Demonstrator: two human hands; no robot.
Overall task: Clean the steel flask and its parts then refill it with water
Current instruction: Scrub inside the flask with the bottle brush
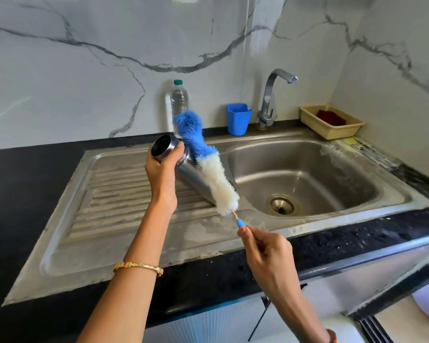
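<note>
1. Over the sink's draining board (104, 194), your left hand (162, 167) curls round the neck of the steel flask (193, 179), tilted with its open mouth up and to the left.
2. Your right hand (265, 253) pinches the handle of the bottle brush (206, 164), its fingers (243, 232) closed on it.
3. The bristles lie against the flask's outside.
4. A tap (270, 100) stands behind the basin (332, 179).
</note>
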